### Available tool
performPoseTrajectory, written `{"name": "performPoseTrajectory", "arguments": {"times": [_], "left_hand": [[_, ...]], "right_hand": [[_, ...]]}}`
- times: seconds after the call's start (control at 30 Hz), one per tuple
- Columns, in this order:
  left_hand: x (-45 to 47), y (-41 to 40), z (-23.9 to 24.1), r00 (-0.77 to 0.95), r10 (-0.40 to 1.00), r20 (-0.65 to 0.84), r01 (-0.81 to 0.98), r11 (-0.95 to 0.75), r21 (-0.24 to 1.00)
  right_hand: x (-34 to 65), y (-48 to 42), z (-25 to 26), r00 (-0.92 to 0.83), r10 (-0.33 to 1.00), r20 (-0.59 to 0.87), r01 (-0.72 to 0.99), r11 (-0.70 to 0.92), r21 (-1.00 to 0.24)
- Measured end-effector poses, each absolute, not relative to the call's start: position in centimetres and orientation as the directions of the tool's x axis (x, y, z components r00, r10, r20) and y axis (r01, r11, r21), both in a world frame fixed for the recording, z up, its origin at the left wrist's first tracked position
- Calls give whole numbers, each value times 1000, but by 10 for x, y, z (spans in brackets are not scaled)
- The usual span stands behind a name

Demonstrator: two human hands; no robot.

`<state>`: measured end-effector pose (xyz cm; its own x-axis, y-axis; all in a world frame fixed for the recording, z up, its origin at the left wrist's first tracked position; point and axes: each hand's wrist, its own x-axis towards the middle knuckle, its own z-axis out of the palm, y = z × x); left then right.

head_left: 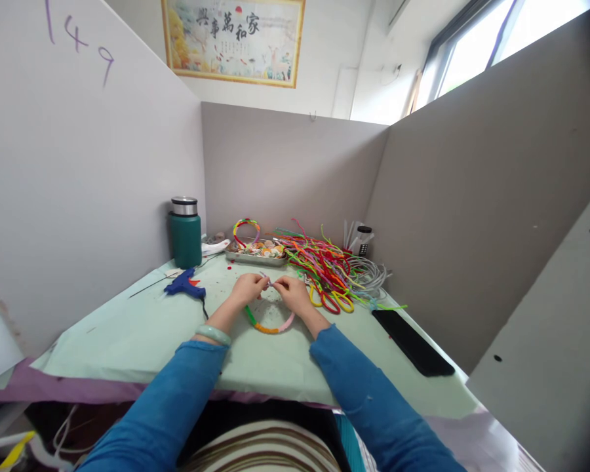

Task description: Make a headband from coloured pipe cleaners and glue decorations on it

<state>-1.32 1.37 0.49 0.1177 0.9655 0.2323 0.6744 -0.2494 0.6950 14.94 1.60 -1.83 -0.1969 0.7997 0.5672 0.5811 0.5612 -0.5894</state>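
Observation:
My left hand (248,290) and my right hand (294,294) meet close together over the middle of the table, fingertips pinched. Between them runs a thin purple pipe cleaner (269,283), its end poking up past my left fingers. Below the hands curves a ring (268,329) wrapped in green, orange and pink sections. Its upper part is hidden behind my hands. To the right of my right hand lies a tangled heap of coloured pipe cleaners (319,259), with red and yellow loops at its near edge.
A blue glue gun (185,284) and a green thermos (185,233) stand left. Behind, a metal tray (256,259) holds small trinkets and a finished-looking colourful ring (246,223). Coiled grey tubing (371,275) and a black phone-like slab (413,342) lie right. Partitions enclose three sides.

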Motion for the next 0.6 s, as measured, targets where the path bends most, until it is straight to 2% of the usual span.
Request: {"name": "performPoseTrajectory", "arguments": {"times": [0.1, 0.23, 0.37, 0.6], "left_hand": [[-14, 14, 5, 98, 920, 379, 714, -331, 617], [-14, 15, 3, 208, 831, 517, 681, -502, 533], [-13, 18, 0, 279, 787, 551, 662, -573, 483], [-13, 19, -1, 279, 800, 531, 690, -552, 468]], "right_hand": [[151, 20, -19, -148, 824, 547, 595, 516, -616], [152, 23, -20, -129, 828, 545, 595, 505, -626], [152, 22, -20, -123, 837, 533, 597, 491, -634], [149, 20, -18, -119, 845, 522, 595, 481, -643]]}}
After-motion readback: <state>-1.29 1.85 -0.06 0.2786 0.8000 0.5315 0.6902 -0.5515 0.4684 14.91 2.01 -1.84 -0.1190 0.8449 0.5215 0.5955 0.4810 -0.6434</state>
